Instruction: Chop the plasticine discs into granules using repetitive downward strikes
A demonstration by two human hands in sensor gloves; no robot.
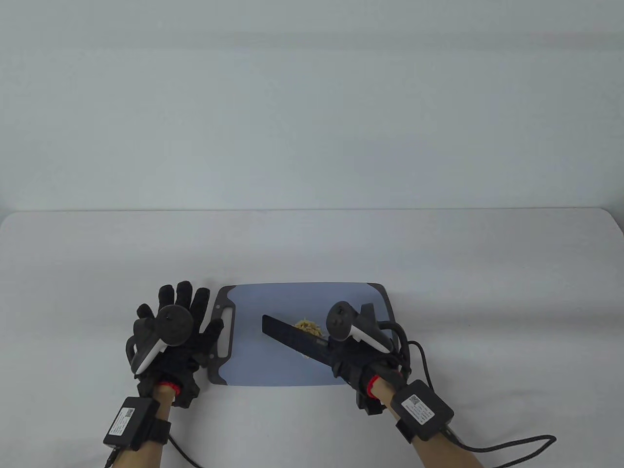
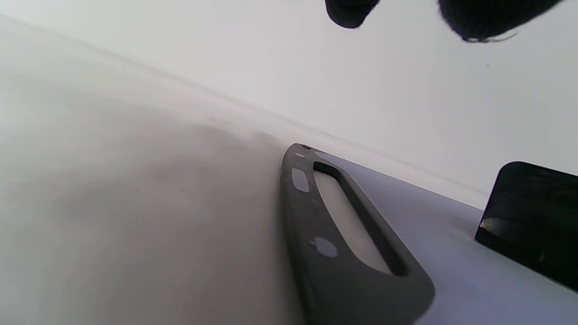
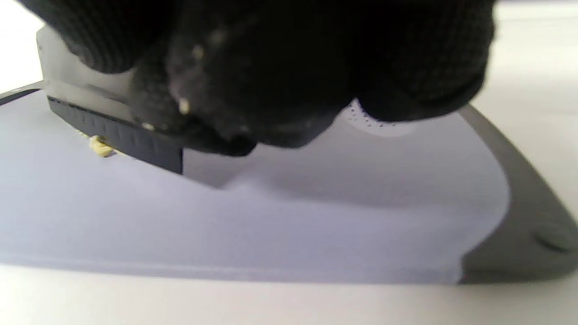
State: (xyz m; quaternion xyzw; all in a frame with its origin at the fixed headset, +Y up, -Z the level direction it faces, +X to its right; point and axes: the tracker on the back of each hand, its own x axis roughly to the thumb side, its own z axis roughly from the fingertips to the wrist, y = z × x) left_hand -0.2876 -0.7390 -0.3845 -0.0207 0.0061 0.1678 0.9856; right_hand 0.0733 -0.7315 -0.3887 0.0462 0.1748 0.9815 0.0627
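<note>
A blue-grey cutting board [image 1: 273, 360] with a dark rim lies on the table. A small pile of yellowish plasticine pieces [image 1: 309, 326] sits near its middle. My right hand [image 1: 360, 360] grips the handle of a black knife [image 1: 292, 336]; the blade points left and lies beside the pile. In the right wrist view the blade [image 3: 117, 131] is low over the board with a yellow bit [image 3: 100, 147] under it. My left hand [image 1: 170, 331] lies flat with fingers spread, resting on the table and the board's left handle [image 1: 222, 336]. The handle slot [image 2: 352, 221] shows in the left wrist view.
The white table [image 1: 312, 243] stretches far behind the board to a pale wall. A cable [image 1: 487, 446] trails from my right wrist across the table at the bottom right.
</note>
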